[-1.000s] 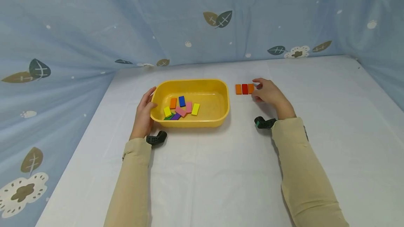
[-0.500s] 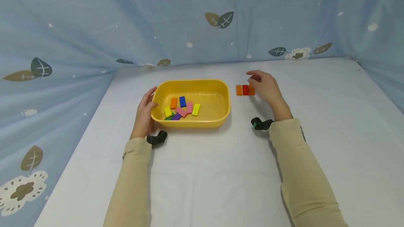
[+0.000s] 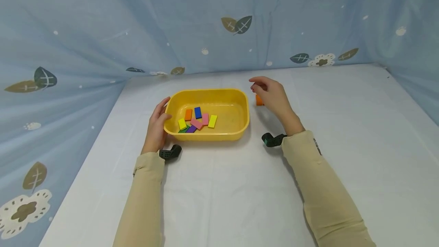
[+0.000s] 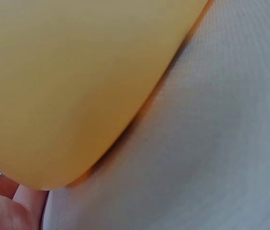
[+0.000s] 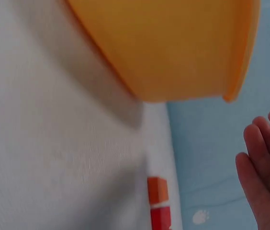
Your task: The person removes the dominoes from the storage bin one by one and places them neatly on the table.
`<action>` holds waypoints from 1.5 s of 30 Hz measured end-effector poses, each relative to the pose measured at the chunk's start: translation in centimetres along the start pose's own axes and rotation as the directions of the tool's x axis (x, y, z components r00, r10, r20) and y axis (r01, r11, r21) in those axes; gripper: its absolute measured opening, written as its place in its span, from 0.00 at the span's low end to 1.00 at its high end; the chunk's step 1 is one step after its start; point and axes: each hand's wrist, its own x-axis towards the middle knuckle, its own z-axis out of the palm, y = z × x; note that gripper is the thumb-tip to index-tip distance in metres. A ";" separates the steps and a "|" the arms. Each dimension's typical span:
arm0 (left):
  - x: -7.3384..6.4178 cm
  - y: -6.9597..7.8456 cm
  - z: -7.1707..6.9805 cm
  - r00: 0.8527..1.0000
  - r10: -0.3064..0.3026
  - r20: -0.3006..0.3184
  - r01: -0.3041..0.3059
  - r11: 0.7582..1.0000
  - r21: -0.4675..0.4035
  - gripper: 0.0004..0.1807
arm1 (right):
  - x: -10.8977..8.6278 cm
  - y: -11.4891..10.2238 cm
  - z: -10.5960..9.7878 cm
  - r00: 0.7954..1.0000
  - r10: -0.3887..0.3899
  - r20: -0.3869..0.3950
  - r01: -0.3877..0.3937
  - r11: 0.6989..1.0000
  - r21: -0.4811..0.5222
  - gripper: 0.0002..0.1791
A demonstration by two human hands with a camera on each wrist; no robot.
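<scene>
My left hand grips the left end of a yellow plastic tub, its thumb at the rim and fingers along the outside. In the left wrist view, part of that hand shows beside the tub's wall. Above the table, just right of the tub, is my right hand, holding nothing, fingers loosely bent. It hides most of a short row of small blocks in the head view, where one orange block peeks out. The right wrist view shows an orange block and a red block below the extended fingers.
Inside the tub lie several small blocks: an orange one, a blue one, pink, yellow, green and a purple one. A white cloth covers the table. Blue patterned fabric hangs behind and at the sides.
My right hand has risen off the right end of the block row and moved left over it toward the tub, empty. The left hand and tub have stayed in place.
</scene>
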 end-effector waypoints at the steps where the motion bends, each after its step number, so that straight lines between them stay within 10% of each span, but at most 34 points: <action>1: 0.0 0.0 0.0 1.000 0.002 0.000 -0.002 1.000 -0.001 0.29 | 0.0 -0.3 0.2 1.000 -0.014 0.002 0.014 1.000 0.008 0.16; 24: 0.0 -0.9 -0.2 1.000 0.011 0.002 -0.011 1.000 0.000 0.29 | -2.8 -5.9 6.6 0.904 -0.177 0.388 0.307 0.902 -0.303 0.20; 45: -0.1 -0.4 -0.4 1.000 0.011 -0.003 -0.011 1.000 0.004 0.29 | -3.5 -6.2 8.7 0.859 -0.049 0.509 0.350 0.782 -0.516 0.23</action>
